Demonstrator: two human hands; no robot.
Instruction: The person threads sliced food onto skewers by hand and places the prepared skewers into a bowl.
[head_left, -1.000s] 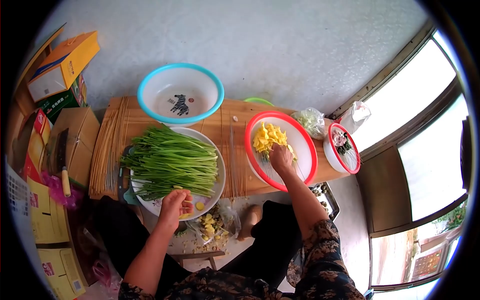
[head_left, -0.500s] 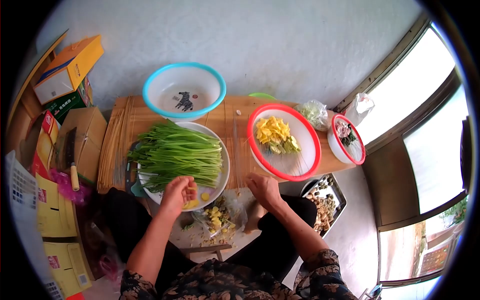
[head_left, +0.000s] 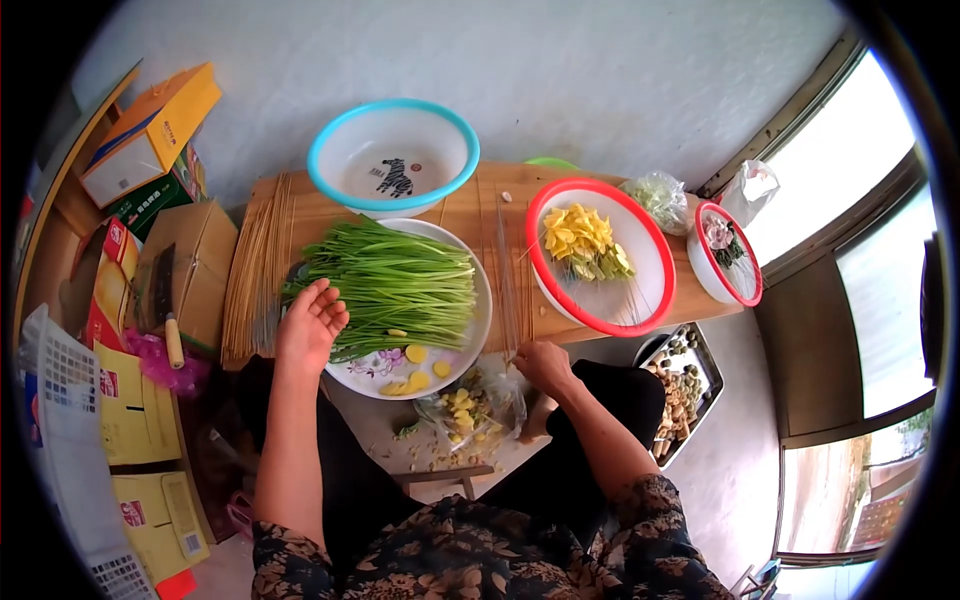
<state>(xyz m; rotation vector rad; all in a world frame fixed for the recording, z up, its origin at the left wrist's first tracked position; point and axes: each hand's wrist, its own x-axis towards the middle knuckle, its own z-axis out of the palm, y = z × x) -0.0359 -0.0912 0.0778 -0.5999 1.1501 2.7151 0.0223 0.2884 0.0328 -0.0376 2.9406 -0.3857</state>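
My left hand [head_left: 312, 325] is palm up at the left edge of a white plate [head_left: 483, 300], its fingers loosely curled and apart with nothing in them. A thick bundle of green chives [head_left: 400, 285] covers most of that plate. Several round yellow slices [head_left: 415, 353] lie at its near rim, possibly potato or ginger. My right hand [head_left: 543, 367] is closed in a pinch at the table's front edge, right of the plate. Whatever its fingers hold is hidden or too thin to make out. Several thin skewers [head_left: 503, 270] lie on the wood just beyond it.
On the wooden table [head_left: 465, 205] stand a blue-rimmed basin [head_left: 345, 185], a red-rimmed bowl [head_left: 655, 285] with yellow slices, and a smaller red-rimmed bowl [head_left: 752, 290]. Bundled skewers [head_left: 255, 280] lie left. A knife [head_left: 172, 335] rests by boxes. Below are a scrap bag [head_left: 505, 395] and a mushroom tray [head_left: 712, 385].
My left hand has moved left and away from over the yellow slices, and its fingers have opened. The right hand stays near the table edge. The whole view has shifted.
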